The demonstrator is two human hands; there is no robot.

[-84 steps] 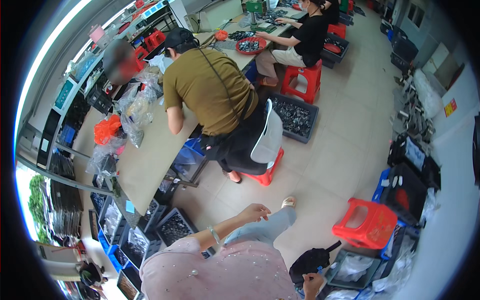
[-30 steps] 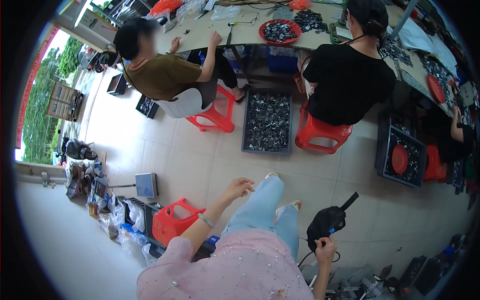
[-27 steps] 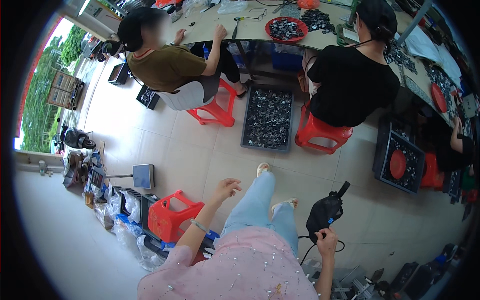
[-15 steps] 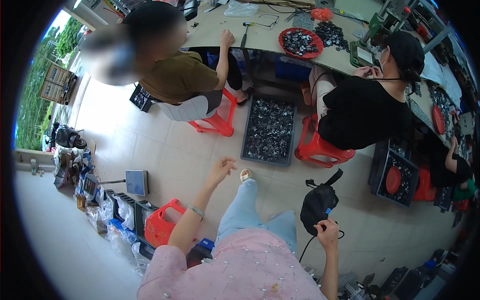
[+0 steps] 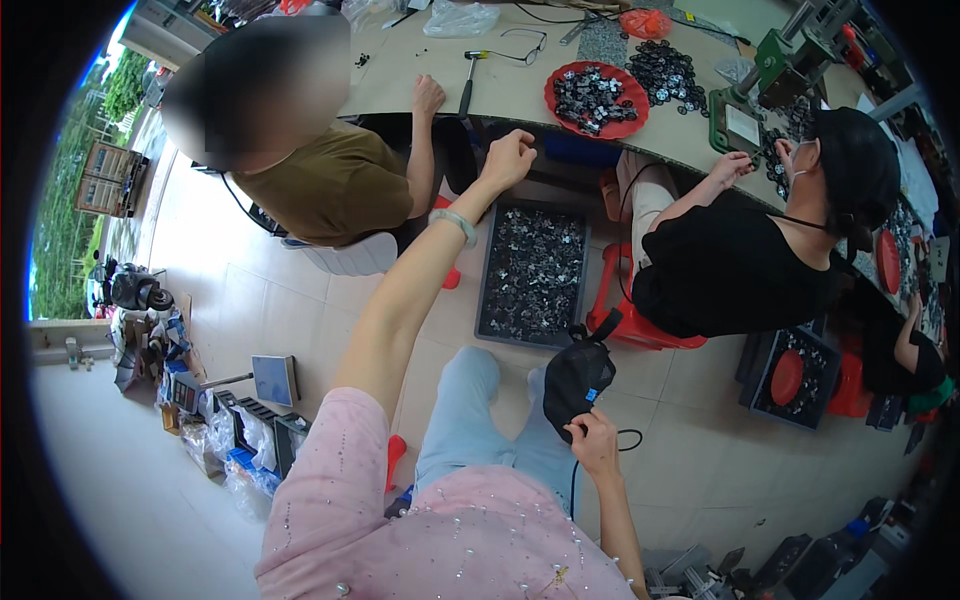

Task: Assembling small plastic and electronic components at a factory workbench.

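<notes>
The left hand (image 5: 508,158) is stretched forward, fingers curled into a loose fist around nothing visible, at the edge of the table (image 5: 420,85) above a grey tray (image 5: 533,272) of small dark parts. A black pouch (image 5: 577,377) is gripped by the right hand (image 5: 594,443) beside the knees.

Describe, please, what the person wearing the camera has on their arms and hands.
Both forearms are bare. The left hand has a pale green band at the wrist; the right hand wears nothing. Short pink sleeves are dotted with small shiny studs.
</notes>
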